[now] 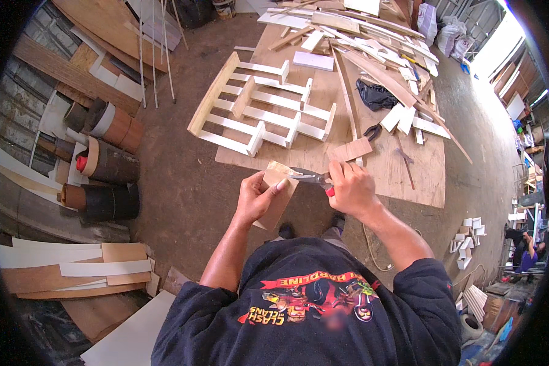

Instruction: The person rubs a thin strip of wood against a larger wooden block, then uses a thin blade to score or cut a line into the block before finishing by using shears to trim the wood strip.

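Note:
My left hand (253,200) is closed around a thin, light-brown rectangular piece of board (273,208), its thumb lying on the face. In my right hand (352,189) is a pair of snips (311,178) with dark metal blades and red on the handles. The blades point left and meet the upper right edge of the board piece; whether they are biting into it I cannot tell. Just beyond my hands, a white and bare-wood slatted frame (265,113) lies on a large plywood worktable (427,189). A small brown board (351,149) lies beside black-handled pliers (373,132).
Wood strips (378,67) and offcuts heap across the table's far side, near a black plastic bag (375,94). Rolls of sheet material (110,201) and stacked boards (79,268) stand at left. Small white pieces (468,241) sit on the floor at right; another person (527,253) is farther off.

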`<state>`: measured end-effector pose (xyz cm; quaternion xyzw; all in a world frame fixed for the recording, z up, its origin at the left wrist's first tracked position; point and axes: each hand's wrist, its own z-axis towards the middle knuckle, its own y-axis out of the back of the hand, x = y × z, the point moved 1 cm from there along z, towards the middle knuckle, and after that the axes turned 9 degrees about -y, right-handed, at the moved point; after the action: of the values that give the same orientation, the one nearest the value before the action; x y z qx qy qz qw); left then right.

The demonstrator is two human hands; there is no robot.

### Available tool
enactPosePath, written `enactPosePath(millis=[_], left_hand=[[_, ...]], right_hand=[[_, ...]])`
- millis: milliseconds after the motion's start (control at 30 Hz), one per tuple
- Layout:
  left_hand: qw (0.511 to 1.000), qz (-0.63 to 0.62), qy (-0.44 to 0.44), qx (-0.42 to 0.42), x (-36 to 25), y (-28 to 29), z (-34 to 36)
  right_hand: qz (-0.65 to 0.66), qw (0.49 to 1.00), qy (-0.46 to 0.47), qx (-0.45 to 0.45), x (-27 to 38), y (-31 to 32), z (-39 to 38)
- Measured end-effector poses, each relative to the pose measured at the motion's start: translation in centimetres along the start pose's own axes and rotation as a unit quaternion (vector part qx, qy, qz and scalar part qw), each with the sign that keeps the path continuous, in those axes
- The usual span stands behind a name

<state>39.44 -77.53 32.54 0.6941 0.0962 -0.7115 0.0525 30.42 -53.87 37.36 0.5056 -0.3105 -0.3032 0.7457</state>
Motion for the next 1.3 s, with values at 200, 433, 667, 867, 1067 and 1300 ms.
enactPosePath(millis=[200,433,667,867,1067,1300], left_hand=[[0.999,-0.018,-0.030,-0.005,0.2,-0.7,0.4],[0.996,0.082,-0.024,-0.018,1.9,-0.5,0.5],[0.994,0.098,-0.036,-0.022,1.1,-1.7,0.5],[0.997,0.066,-0.037,-0.033,0.5,-2.1,0.9],[0.995,0.099,0.001,-0.024,1.6,-1.7,0.9],[0.998,0.059,0.015,-0.027,3.6,-1.6,0.7]], right_hand=[[0.077,0.994,-0.064,-0.044,0.2,-0.9,0.4],[0.054,0.990,-0.120,-0.042,0.9,-0.1,0.4],[0.066,0.990,-0.112,-0.055,0.2,-0.8,0.1],[0.065,0.994,-0.077,-0.044,-0.9,-1.4,0.5],[0.093,0.993,-0.074,-0.004,-1.9,-3.1,0.3],[0.161,0.978,-0.102,0.082,-2.0,-3.3,0.3]])
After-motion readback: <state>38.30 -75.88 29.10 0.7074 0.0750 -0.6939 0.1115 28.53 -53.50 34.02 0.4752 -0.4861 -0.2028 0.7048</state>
